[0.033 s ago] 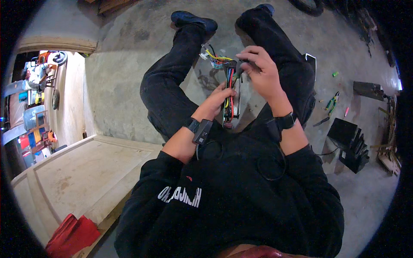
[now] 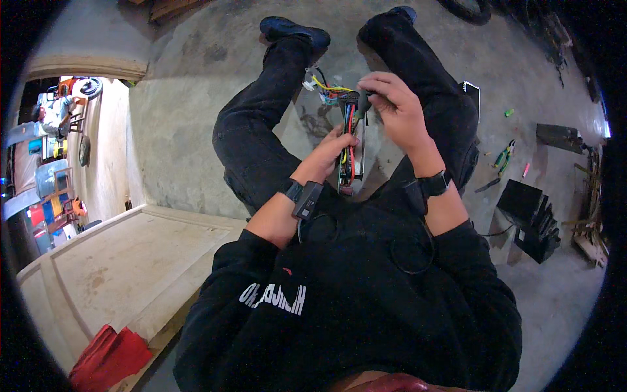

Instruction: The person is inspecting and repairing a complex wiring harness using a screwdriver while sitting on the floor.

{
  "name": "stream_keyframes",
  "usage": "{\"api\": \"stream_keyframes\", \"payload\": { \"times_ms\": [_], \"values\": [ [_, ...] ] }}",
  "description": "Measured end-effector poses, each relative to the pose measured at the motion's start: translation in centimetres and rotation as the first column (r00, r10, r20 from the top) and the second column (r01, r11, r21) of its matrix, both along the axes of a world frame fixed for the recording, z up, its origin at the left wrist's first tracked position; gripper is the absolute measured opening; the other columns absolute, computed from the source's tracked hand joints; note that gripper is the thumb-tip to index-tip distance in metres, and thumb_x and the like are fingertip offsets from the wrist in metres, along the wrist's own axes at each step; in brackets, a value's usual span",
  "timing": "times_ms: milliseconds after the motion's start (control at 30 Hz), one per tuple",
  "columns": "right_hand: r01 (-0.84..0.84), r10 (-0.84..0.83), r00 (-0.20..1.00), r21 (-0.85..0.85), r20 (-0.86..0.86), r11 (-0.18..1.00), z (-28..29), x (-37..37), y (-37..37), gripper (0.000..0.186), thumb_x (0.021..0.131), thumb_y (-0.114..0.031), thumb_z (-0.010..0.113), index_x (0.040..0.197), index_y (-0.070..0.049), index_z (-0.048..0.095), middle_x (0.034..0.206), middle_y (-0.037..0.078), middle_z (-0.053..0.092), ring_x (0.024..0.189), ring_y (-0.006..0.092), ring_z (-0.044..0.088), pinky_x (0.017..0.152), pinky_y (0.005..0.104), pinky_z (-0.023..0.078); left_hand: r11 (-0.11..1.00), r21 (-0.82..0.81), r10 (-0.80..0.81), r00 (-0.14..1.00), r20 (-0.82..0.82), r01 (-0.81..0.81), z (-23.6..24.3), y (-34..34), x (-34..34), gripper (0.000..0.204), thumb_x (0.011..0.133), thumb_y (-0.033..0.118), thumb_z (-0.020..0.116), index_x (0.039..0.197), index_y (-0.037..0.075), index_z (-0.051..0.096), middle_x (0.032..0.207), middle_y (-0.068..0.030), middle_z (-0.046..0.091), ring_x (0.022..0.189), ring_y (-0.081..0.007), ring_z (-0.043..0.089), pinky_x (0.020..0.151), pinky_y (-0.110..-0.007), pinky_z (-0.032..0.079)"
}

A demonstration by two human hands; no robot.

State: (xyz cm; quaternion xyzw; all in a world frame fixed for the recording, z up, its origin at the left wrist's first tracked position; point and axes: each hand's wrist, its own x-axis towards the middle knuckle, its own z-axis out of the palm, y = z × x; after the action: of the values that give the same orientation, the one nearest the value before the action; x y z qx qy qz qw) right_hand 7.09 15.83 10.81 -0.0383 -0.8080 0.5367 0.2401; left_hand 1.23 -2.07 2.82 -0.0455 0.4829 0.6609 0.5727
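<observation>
Between my legs I hold a long, narrow electronic unit (image 2: pixel 347 171) with red, yellow, black and blue wires running along its open side. My left hand (image 2: pixel 331 151) is closed round its left side, thumb resting over the wires. A bundle of coloured wires with white plugs (image 2: pixel 324 88) spreads out from its far end. Above that end, my right hand (image 2: pixel 394 108) pinches the dark handle of a screwdriver (image 2: pixel 364 103). Its thin shaft slants down towards the unit's right edge; the tip is too small to make out.
On the concrete floor to the right lie green-handled pliers (image 2: pixel 505 157), a knife-like tool (image 2: pixel 488 185), a green piece (image 2: pixel 509 112) and black box-like parts (image 2: pixel 522 202). A pale wooden panel (image 2: pixel 117 261) with red cloth (image 2: pixel 111 359) stands left. Beyond a doorway is another person (image 2: pixel 55 116).
The fingers of my right hand have shifted slightly round the screwdriver handle, and more of the handle shows. My left hand and the unit stay in place.
</observation>
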Motion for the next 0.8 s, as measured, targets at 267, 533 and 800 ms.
{"api": "stream_keyframes", "payload": {
  "times_ms": [267, 533, 800],
  "values": [
    [0.069, -0.064, 0.997, 0.136, -0.041, 0.988, -0.1, 0.2, -0.5, 0.030, 0.085, -0.006, 0.067, 0.115, -0.009, 0.068, 0.111, 0.011, 0.064, 0.108, 0.0284, 0.062, 0.094, 0.0357, 0.048, 0.999, 0.046, 0.028, 1.000, -0.005, -0.028, 0.2, 0.2, 0.3, 0.043, 0.082, 0.011, 0.065, 0.123, 0.008, 0.052, 0.093, -0.0027, 0.059, 0.079, -0.0119, 0.060, 0.066, -0.028, 0.052],
    [-0.024, 0.037, 0.997, 0.184, -0.068, 0.983, 0.7, 0.1, 0.0, 0.026, 0.087, -0.001, 0.066, 0.113, -0.002, 0.068, 0.114, 0.013, 0.062, 0.107, 0.0252, 0.062, 0.093, 0.0333, 0.049, 0.999, -0.010, 0.044, 0.999, -0.002, -0.044, 1.0, 0.3, 0.3, 0.037, 0.083, 0.012, 0.063, 0.118, 0.009, 0.054, 0.090, -0.0020, 0.057, 0.074, -0.0133, 0.058, 0.064, -0.028, 0.052],
    [-0.014, 0.015, 0.995, 0.017, -0.099, 1.000, 0.6, 0.0, -0.2, 0.031, 0.083, 0.000, 0.069, 0.115, -0.002, 0.068, 0.112, 0.009, 0.060, 0.107, 0.0229, 0.060, 0.093, 0.0318, 0.048, 1.000, 0.000, 0.026, 0.999, -0.038, -0.026, 0.3, 0.2, -0.1, 0.052, 0.082, 0.012, 0.063, 0.131, 0.004, 0.049, 0.101, -0.0025, 0.058, 0.090, -0.0123, 0.058, 0.080, -0.028, 0.050]
  ]
}}
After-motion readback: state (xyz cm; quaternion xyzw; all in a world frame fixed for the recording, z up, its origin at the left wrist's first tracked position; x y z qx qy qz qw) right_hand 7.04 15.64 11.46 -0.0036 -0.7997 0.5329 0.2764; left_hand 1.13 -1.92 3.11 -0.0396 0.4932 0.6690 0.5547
